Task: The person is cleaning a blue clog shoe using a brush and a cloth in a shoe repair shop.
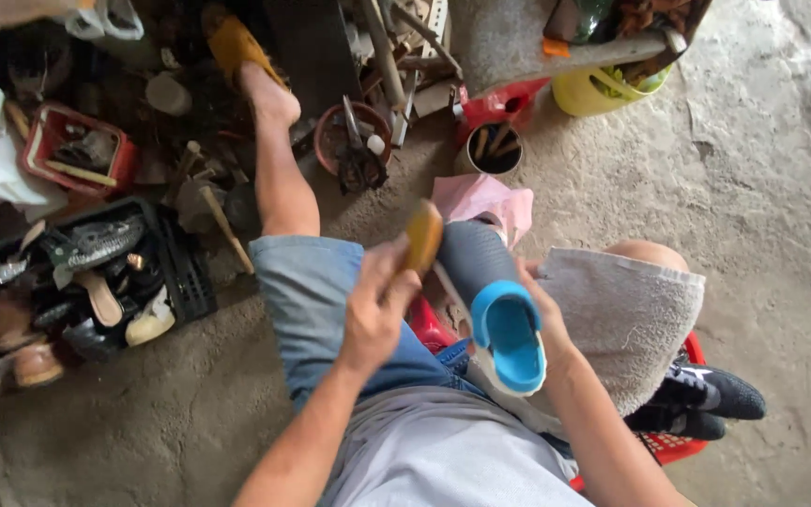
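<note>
Between the knees, blue-lined rubber shoe [504, 324], smooth grey upper, sole toward camera; right hand [544, 310] fingers wrapped behind it, grasping. Left hand [377, 305] clenched round wooden-handled tool [422, 237] just above the shoe. Coarse grey towel [626, 314] drapes the right knee; rough concrete floor [781, 188].

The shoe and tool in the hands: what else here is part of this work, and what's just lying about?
In use:
left hand
wooden-handled tool
right hand
blue-lined shoe
grey towel

Lying about:
black crate of shoes
red basket
yellow bucket
scissors
black sneakers
</note>
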